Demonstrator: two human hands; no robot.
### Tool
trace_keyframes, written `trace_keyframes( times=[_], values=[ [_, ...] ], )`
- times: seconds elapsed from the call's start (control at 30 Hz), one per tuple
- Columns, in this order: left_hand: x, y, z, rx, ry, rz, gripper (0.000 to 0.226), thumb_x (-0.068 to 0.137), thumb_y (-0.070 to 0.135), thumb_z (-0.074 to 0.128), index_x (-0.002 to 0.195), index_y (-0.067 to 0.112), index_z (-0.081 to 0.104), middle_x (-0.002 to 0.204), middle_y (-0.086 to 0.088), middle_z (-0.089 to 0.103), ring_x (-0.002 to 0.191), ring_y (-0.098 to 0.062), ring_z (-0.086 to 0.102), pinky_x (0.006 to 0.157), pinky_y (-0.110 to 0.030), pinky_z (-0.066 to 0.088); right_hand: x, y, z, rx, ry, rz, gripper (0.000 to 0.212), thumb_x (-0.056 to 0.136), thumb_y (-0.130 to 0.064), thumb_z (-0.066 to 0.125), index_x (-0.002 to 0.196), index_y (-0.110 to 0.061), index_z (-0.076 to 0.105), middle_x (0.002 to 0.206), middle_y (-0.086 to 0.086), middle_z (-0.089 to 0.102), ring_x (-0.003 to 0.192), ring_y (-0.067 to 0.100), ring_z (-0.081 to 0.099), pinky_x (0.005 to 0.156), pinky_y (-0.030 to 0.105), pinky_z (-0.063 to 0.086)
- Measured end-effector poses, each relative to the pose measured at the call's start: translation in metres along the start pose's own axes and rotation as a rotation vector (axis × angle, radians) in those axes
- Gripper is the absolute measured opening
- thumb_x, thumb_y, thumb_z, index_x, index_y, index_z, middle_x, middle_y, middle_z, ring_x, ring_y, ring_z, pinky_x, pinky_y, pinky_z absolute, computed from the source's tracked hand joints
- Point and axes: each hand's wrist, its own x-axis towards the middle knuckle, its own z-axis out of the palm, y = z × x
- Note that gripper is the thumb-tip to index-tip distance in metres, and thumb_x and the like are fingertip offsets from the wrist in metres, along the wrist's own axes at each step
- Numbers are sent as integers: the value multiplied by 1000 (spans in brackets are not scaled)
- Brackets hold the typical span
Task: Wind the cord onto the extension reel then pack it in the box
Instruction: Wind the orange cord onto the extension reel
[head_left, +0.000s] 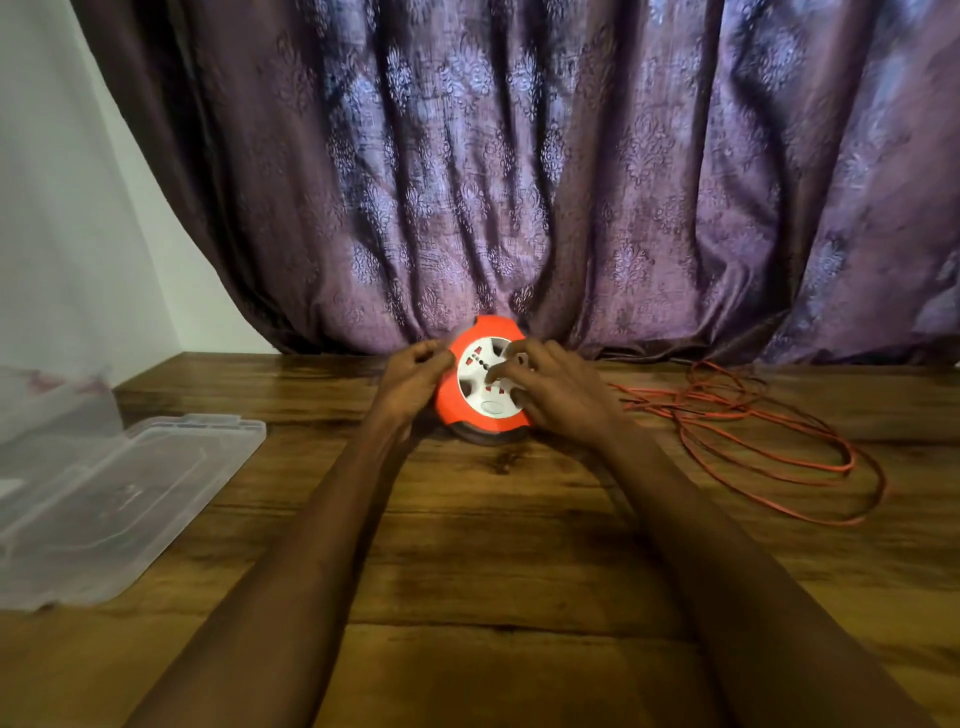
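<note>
Head view: one clear plastic box (47, 415) at the far left edge of the table (467, 571), open; contents blurred, can't tell what is in it; its clear lid (124, 499) lies flat just right of it, on the near side, nothing on the lid; one extension reel (480, 382), orange rim with white socket face, at the far middle of the table, tilted toward me, its back against the curtain (519, 182); one orange cord (753, 431) lying in loose loops on the table to the right of the reel, unwound, running back toward the reel behind my right hand; my left hand (413, 379) has fingers curled round the reel's left rim, gripping it; my right hand (556, 389) rests on the white face, fingers bent and spread, tips touching the face near the sockets; whether they grip a knob there I cannot tell; two bare forearms reach in from the near edge; white wall (62, 208) far left.
</note>
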Motion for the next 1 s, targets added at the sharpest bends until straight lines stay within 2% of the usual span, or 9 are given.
trace_keyframes(
  times=[0.13,0.27,0.43,0.57,0.63,0.7,0.73,0.87,1.0],
  values=[
    [-1,1,-5,34,-37,1,11,85,13,61,87,12,73,64,7,69,52,-5,56,53,-21,46,5,-5,-1,-131,-69,-60,51,81,-33,45,128,-49,51,138,2,54,107,27,54,81,40,43],
    [-3,3,-1,64,-39,51,14,91,4,59,98,9,69,70,8,67,51,3,56,51,-17,47,6,-8,0,-192,-14,-12,55,76,-30,54,127,-51,49,126,0,62,108,27,52,85,43,37],
    [-15,-3,21,87,-35,121,32,90,-7,60,120,3,55,89,-3,62,58,5,59,57,-9,48,7,-14,1,-191,6,395,62,71,-62,64,128,-45,45,100,6,72,103,31,55,85,44,34],
    [-28,-10,45,54,-78,173,40,85,-10,64,114,13,48,89,-1,61,70,-2,60,62,-13,50,8,-15,-3,378,36,930,60,73,-61,72,125,-37,54,111,9,71,104,31,65,92,43,49],
    [-32,-12,52,58,-100,198,44,79,-2,70,110,21,49,91,-3,64,77,-10,60,67,-17,52,15,-14,-7,872,124,1152,52,79,-47,75,119,-17,64,99,10,73,80,21,73,71,32,57],
    [-35,-15,55,74,-99,220,44,71,11,69,106,30,49,101,-11,65,85,-16,61,77,-30,55,20,-12,-5,1234,210,1353,41,85,-40,73,100,-3,66,78,14,72,42,16,61,38,21,41],
    [-37,-16,55,86,-91,229,44,69,16,69,105,32,49,106,-14,65,89,-18,61,81,-36,54,20,-11,-4,1306,204,1412,39,86,-43,70,94,-6,63,74,16,73,34,15,51,35,17,32],
    [-33,-13,51,7,-41,171,39,67,15,67,101,28,53,95,-6,65,84,-17,60,78,-37,53,13,-8,4,1245,134,1317,49,84,-59,65,92,-11,65,71,13,76,35,17,44,36,18,31],
    [-19,-4,33,-85,49,84,31,80,2,67,106,16,60,98,-10,67,78,-13,61,70,-27,53,-2,2,10,595,100,907,36,84,-58,61,79,-23,68,79,2,76,70,26,67,67,39,56]
  ],
)
